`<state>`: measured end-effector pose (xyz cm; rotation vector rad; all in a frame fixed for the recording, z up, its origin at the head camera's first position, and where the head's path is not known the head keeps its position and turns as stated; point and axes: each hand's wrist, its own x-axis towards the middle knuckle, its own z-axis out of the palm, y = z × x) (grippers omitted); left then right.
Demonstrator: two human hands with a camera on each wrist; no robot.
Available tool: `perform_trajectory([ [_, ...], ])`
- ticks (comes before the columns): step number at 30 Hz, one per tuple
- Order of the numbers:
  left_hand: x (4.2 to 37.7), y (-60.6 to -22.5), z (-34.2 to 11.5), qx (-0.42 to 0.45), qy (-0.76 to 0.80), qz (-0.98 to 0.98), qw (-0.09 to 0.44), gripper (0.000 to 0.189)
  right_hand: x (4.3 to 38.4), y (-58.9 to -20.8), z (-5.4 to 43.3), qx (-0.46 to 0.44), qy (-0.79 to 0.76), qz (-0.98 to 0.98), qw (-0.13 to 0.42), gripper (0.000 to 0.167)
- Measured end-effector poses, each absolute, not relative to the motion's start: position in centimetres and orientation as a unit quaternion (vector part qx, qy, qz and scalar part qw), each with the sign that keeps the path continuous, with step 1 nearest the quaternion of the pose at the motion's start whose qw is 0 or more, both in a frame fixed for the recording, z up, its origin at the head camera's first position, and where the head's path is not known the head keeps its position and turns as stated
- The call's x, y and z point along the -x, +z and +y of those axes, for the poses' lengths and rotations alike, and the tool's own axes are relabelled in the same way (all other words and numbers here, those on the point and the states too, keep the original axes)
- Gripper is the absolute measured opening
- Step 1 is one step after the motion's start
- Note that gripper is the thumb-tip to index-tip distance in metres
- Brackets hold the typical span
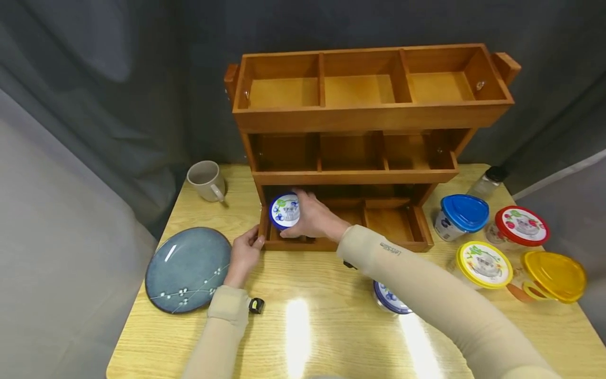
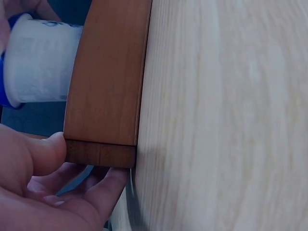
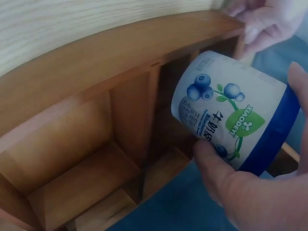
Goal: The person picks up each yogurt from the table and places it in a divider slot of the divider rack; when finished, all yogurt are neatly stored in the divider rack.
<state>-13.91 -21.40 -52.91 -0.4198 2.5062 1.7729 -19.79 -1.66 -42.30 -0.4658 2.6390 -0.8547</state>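
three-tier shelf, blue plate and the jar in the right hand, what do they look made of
The shelf looks like wood with a smooth reddish-brown stain: faint grain shows. The plate is probably glazed ceramic, judging by its glossy highlight. The jar seems to be pale, printed plastic, though glass can't be ruled out; its smooth blue lid is likely plastic too.

Lit brightly in head view, with two glare streaks on table. Shadowed low in rack. Dimmer, cooler and softer in wrist views.
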Motion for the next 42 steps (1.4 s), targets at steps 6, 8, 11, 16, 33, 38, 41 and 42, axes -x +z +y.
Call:
perform_trajectory([
  [6,14.0,-53.0,-21.3,0.133,0.57,0.811,0.016,0.044,20.6,-43.5,-2.2,0.164,-0.291,0.926,0.173,0.121],
  [8,14.0,-53.0,-21.3,0.133,0.565,0.814,0.013,0.044,20.8,-43.9,-2.3,0.166,-0.292,0.925,0.176,0.121],
  [11,14.0,-52.9,-21.3,0.134,0.562,0.816,0.008,0.043,21.2,-44.4,-2.5,0.171,-0.291,0.923,0.183,0.12],
  [16,14.0,-52.8,-21.1,0.134,0.571,0.81,0.009,0.043,21.6,-45.3,-2.5,0.18,-0.282,0.923,0.192,0.12],
  [33,14.0,-52.9,-21.1,0.144,0.568,0.811,0.012,0.044,22.3,-46.2,-2.8,0.174,-0.284,0.92,0.208,0.122],
  [38,13.9,-52.8,-21.1,0.144,0.566,0.811,0.009,0.043,22.2,-46.1,-2.8,0.169,-0.29,0.919,0.209,0.125],
  [41,13.9,-52.8,-21.0,0.143,0.565,0.813,0.007,0.043,22.2,-45.9,-2.6,0.173,-0.287,0.916,0.219,0.13],
  [42,13.9,-52.8,-21.0,0.143,0.564,0.813,0.007,0.043,22.2,-45.7,-2.5,0.176,-0.283,0.916,0.224,0.132],
])
